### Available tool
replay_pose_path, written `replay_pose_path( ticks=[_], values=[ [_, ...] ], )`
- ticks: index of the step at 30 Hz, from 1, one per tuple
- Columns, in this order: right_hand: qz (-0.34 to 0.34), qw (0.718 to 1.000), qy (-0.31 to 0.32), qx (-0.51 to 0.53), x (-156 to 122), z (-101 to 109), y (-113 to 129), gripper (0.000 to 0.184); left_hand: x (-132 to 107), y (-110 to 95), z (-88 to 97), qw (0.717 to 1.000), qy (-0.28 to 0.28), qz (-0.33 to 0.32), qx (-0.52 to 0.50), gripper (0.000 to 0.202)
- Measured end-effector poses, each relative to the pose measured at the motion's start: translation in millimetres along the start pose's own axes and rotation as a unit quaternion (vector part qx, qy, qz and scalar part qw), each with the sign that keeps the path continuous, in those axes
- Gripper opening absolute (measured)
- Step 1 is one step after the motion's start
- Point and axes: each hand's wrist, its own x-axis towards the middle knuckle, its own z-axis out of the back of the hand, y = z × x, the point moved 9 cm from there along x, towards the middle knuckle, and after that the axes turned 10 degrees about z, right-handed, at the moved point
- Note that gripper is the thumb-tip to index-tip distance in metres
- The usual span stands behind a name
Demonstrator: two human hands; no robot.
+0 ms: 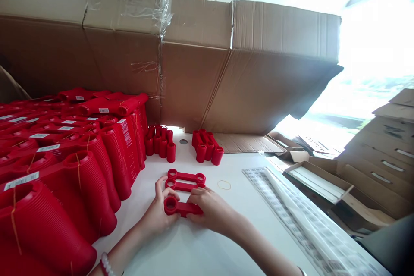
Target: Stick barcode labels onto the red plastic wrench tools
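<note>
My left hand [161, 207] and my right hand [210, 206] both grip a red plastic double-ring piece [183, 209], one at each end, low over the white table. Its left ring shows, while its right end is covered by my right fingers. Just beyond it, two more pieces of that kind lie side by side: a far double-ring piece [186, 177] and a nearer double-ring piece [183, 186], which the hands partly overlap. A thin rubber band [224, 185] lies on the table to the right.
Tall nested stacks of red pieces [106, 159] with labels and rubber bands fill the left. Two small red stacks [170, 152] [208, 152] stand farther back. A large cardboard sheet [197, 73] leans behind. Right are label sheets [291, 215] and cardboard boxes [323, 181].
</note>
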Motion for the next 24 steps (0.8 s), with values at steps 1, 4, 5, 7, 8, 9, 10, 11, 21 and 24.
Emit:
replay_pose_path(
  ticks=[1, 4, 5, 7, 8, 9, 10, 11, 21, 24],
  values=[
    [-0.002, 1.000, 0.002, 0.006, 0.0, 0.0, -0.8, 0.010, -0.2, 0.5, 0.4, 1.000, -0.003, -0.001, 0.002, 0.091],
    [-0.012, 0.999, 0.012, 0.032, -1.9, 0.0, -4.3, 0.014, -0.8, 0.7, 0.5, 1.000, -0.008, -0.007, 0.005, 0.092],
    [-0.015, 0.999, 0.014, 0.042, -2.7, 0.1, -5.7, 0.014, -1.0, 0.3, 0.2, 1.000, -0.009, -0.008, 0.006, 0.093],
    [-0.020, 0.998, 0.017, 0.062, -4.0, 1.2, -9.4, 0.013, -1.6, -1.4, -0.7, 1.000, -0.009, -0.011, 0.011, 0.094],
    [-0.021, 0.997, 0.017, 0.071, -4.3, 2.5, -11.9, 0.011, -2.3, -2.7, -1.3, 1.000, -0.009, -0.013, 0.013, 0.094],
    [-0.023, 0.997, 0.016, 0.078, -4.4, 4.3, -15.1, 0.010, -3.4, -4.0, -1.7, 1.000, -0.009, -0.014, 0.015, 0.094],
    [-0.026, 0.996, 0.015, 0.083, -4.0, 6.7, -18.8, 0.011, -5.0, -5.3, -1.8, 1.000, -0.011, -0.016, 0.018, 0.094],
    [-0.030, 0.996, 0.012, 0.084, -3.3, 9.6, -22.9, 0.013, -7.3, -6.7, -1.4, 0.999, -0.015, -0.016, 0.023, 0.095],
    [-0.014, 1.000, 0.016, 0.018, 22.0, 0.5, -24.2, 0.008, -52.8, -22.2, 15.2, 0.980, -0.109, -0.044, 0.158, 0.091],
    [-0.001, 1.000, 0.015, -0.012, 27.6, -6.7, -19.6, 0.005, -59.7, -23.5, 20.7, 0.967, -0.144, -0.050, 0.205, 0.085]
  ],
)
